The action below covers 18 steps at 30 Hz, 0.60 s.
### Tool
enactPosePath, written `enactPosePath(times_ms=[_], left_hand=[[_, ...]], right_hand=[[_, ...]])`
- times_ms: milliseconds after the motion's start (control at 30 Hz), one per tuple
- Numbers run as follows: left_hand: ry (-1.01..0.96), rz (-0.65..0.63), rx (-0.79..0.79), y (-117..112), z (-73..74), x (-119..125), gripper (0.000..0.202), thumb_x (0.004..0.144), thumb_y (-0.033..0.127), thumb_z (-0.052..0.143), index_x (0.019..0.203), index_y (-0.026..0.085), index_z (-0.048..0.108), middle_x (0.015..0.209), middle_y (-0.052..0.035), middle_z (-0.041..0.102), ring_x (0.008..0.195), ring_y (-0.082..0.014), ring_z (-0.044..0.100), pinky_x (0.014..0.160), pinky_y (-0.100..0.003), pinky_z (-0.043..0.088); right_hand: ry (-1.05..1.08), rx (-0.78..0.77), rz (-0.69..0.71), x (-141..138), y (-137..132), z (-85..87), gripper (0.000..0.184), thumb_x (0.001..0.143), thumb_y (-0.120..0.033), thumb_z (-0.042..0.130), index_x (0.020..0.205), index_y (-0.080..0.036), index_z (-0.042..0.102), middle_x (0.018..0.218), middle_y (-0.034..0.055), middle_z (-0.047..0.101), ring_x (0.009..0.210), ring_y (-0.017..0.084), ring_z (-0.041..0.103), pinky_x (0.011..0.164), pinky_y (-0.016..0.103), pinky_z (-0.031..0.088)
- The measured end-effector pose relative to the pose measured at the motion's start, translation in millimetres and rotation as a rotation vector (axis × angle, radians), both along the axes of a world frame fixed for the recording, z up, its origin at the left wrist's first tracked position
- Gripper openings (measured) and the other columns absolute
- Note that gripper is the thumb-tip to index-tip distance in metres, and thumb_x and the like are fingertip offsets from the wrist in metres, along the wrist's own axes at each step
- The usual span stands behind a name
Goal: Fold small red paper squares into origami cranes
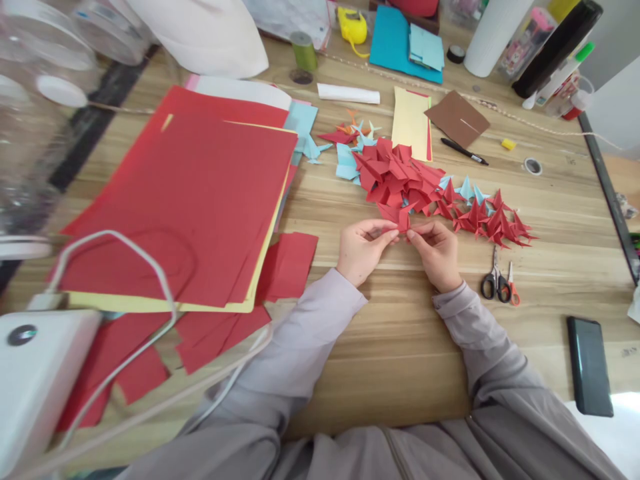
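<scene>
My left hand (361,250) and my right hand (436,253) meet at the middle of the wooden table (400,347). Both pinch a small folded red paper piece (401,220) between their fingertips. Just beyond them lies a heap of folded red paper cranes (397,177), mixed with a few light blue ones (467,190). The heap trails off to the right in a row of red cranes (493,223). Grey sleeves cover both forearms.
A stack of large red and yellow sheets (190,200) fills the left, with red scraps (287,263) beside it. Scissors (497,283) and a dark phone (590,365) lie at the right. A pen (464,151), brown card (457,118), blue paper (400,43) and bottles sit at the back.
</scene>
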State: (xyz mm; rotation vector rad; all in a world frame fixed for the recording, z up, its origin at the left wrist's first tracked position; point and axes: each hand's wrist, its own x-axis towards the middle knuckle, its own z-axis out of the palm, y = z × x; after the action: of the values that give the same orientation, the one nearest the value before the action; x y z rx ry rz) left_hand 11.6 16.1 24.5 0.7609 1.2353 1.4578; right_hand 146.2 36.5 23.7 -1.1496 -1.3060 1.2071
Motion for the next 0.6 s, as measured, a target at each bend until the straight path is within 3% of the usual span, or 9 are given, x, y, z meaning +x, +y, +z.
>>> enactPosePath(times_ms=[600], left_hand=[[-0.136,-0.073,-0.023,0.5,0.8,-2.6,0.02,0.061,0.024,0.077,0.075,0.013,0.069,0.061,-0.0032,0.069,0.059,-0.0147,0.067,0.061,-0.027,0.055]], right_hand=[[0.13,-0.14,0.004,-0.8,0.7,-1.8,0.027,0.063,-0.039,0.079,0.071,-0.02,0.061,0.064,-0.0015,0.068,0.063,0.015,0.066,0.067,0.032,0.055]])
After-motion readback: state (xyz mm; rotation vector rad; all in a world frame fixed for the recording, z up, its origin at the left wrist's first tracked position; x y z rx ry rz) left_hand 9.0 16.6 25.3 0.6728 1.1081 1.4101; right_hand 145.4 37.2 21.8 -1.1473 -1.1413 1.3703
